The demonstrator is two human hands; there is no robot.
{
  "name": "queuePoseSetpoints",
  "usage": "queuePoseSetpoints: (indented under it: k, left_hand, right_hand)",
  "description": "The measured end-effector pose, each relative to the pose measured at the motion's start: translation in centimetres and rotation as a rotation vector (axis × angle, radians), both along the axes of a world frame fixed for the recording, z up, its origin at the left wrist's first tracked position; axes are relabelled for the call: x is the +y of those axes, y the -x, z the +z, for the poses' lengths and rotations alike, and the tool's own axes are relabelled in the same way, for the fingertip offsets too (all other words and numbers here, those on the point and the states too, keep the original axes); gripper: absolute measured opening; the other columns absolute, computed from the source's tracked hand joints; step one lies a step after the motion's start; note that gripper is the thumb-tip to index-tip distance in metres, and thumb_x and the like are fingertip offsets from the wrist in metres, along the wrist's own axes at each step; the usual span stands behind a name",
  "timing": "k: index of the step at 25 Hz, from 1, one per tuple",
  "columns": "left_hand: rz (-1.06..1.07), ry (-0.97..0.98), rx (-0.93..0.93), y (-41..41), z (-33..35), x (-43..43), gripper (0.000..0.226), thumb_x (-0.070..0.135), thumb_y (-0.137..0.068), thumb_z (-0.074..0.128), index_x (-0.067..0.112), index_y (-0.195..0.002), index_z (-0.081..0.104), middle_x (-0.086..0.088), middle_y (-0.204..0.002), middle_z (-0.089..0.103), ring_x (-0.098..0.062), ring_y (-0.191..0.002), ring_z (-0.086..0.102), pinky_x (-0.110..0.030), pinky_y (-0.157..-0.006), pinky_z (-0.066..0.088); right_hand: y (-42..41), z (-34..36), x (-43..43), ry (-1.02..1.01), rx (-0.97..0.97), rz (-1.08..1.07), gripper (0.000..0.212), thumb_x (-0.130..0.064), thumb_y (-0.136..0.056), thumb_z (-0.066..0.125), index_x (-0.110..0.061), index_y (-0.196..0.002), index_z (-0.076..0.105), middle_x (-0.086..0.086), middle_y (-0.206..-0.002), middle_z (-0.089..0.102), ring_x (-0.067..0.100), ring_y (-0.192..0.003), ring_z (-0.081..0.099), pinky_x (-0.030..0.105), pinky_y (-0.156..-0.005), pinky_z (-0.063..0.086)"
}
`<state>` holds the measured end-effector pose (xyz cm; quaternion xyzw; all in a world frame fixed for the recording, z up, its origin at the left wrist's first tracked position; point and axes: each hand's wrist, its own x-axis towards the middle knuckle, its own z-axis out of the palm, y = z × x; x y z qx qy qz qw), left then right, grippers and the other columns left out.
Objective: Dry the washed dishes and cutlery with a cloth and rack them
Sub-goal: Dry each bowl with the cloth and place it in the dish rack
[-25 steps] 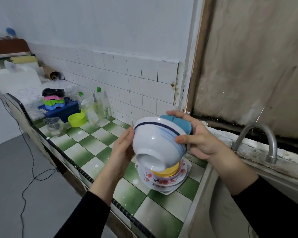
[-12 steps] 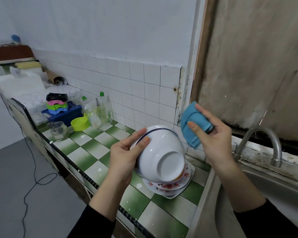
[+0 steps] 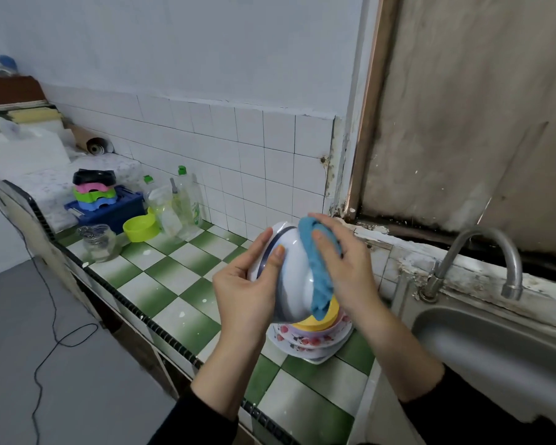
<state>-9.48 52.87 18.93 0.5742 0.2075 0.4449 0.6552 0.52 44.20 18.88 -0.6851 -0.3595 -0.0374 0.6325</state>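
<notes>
The bowl is held in the air between both hands, directly above the stack on the tabletop. Its axis runs roughly level, with the rim toward the left hand and the foot toward the right hand.

- **Left hand:** grips the rim, thumb on the outer wall.
- **Right hand:** clasps the cloth under curved fingers and presses it against the outer wall.
- **Blue crate:** stands well apart, on the left hand's side.

Count: one bowl in hand, one cloth, and one stack of perhaps four pieces, whose lower edges overlap.

Soft even daylight, wide-angle edge distortion
</notes>
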Motion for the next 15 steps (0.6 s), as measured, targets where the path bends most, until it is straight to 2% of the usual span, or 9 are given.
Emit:
queuePoseSetpoints:
  k: [2,3,4,7,9,11,13,14,15]
  left_hand:
    - [-0.022,0.035,-0.030,-0.2,0.0,0.0,0.029,0.005,-0.085,0.070,0.033,-0.093,0.070,0.024,-0.090,0.072,0.006,-0.092,0.066,-0.012,-0.081,0.051]
    - [-0.024,0.040,-0.030,-0.2,-0.1,0.0,0.028,0.005,-0.085,0.069,0.032,-0.093,0.070,0.024,-0.089,0.071,0.007,-0.091,0.066,-0.011,-0.079,0.051]
    - [-0.022,0.035,-0.023,-0.1,-0.2,0.0,0.028,0.007,-0.085,0.070,0.034,-0.092,0.070,0.025,-0.088,0.071,0.008,-0.090,0.065,-0.009,-0.079,0.050]
    - [-0.015,0.043,0.003,0.0,-0.6,-0.4,0.027,0.013,-0.083,0.073,0.039,-0.092,0.069,0.032,-0.084,0.067,0.016,-0.087,0.062,-0.004,-0.076,0.047]
    - [-0.003,0.093,0.014,-0.1,-0.8,-0.5,0.026,0.015,-0.083,0.074,0.035,-0.099,0.070,0.031,-0.086,0.066,0.016,-0.085,0.062,-0.004,-0.074,0.048]
    - [-0.006,0.171,0.020,-0.1,-0.8,-0.3,0.029,0.016,-0.082,0.076,0.027,-0.109,0.071,0.021,-0.096,0.070,0.006,-0.083,0.066,-0.012,-0.075,0.053]
    - [-0.014,0.256,0.021,0.1,-0.6,0.0,0.028,0.017,-0.082,0.076,0.028,-0.107,0.070,0.007,-0.106,0.072,-0.006,-0.083,0.068,-0.023,-0.079,0.056]
    - [-0.018,0.290,0.015,0.2,-0.3,0.2,0.026,0.018,-0.082,0.076,0.029,-0.105,0.070,0.005,-0.108,0.072,-0.008,-0.082,0.067,-0.025,-0.079,0.057]
    - [-0.025,0.310,0.007,0.3,0.0,0.2,0.024,0.019,-0.083,0.075,0.029,-0.105,0.070,0.006,-0.108,0.071,-0.006,-0.079,0.067,-0.025,-0.077,0.057]
  right_hand:
    - [2.3,-0.4,-0.1,0.050,-0.306,0.036,0.038,-0.036,-0.088,0.058,-0.021,-0.122,0.060,-0.006,-0.124,0.059,0.009,-0.123,0.051,0.024,-0.107,0.038]
    - [2.2,-0.5,-0.1,0.059,-0.367,0.046,0.039,-0.035,-0.089,0.058,-0.018,-0.123,0.060,-0.004,-0.124,0.060,0.011,-0.122,0.052,0.025,-0.106,0.039]
    - [1.6,-0.4,-0.2,0.060,-0.318,0.049,0.035,-0.033,-0.089,0.058,-0.019,-0.120,0.062,-0.004,-0.121,0.062,0.011,-0.118,0.055,0.027,-0.104,0.041]
    - [-1.0,0.2,0.0,-0.017,0.126,-0.012,0.016,-0.029,-0.085,0.061,-0.030,-0.100,0.067,-0.006,-0.103,0.069,0.012,-0.100,0.064,0.040,-0.097,0.050]
    - [0.1,-0.3,0.5,-0.098,0.122,-0.118,0.018,-0.029,-0.083,0.059,-0.029,-0.100,0.066,-0.005,-0.101,0.070,0.011,-0.096,0.064,0.036,-0.092,0.052]
    - [2.7,-2.1,0.7,-0.214,-0.147,-0.207,0.026,-0.024,-0.087,0.058,-0.018,-0.112,0.064,0.002,-0.111,0.067,0.010,-0.105,0.062,0.028,-0.094,0.048]
    - [4.2,-4.3,-0.1,-0.247,-0.476,-0.225,0.033,-0.015,-0.089,0.056,-0.001,-0.118,0.060,0.015,-0.119,0.062,0.021,-0.116,0.058,0.034,-0.102,0.044]
    - [4.4,-5.6,-0.6,-0.248,-0.571,-0.257,0.033,-0.012,-0.088,0.056,0.001,-0.117,0.060,0.018,-0.119,0.061,0.026,-0.116,0.058,0.039,-0.102,0.044]
    - [4.5,-6.5,-1.0,-0.261,-0.581,-0.308,0.032,-0.012,-0.087,0.056,0.000,-0.116,0.061,0.016,-0.118,0.062,0.025,-0.115,0.059,0.042,-0.100,0.046]
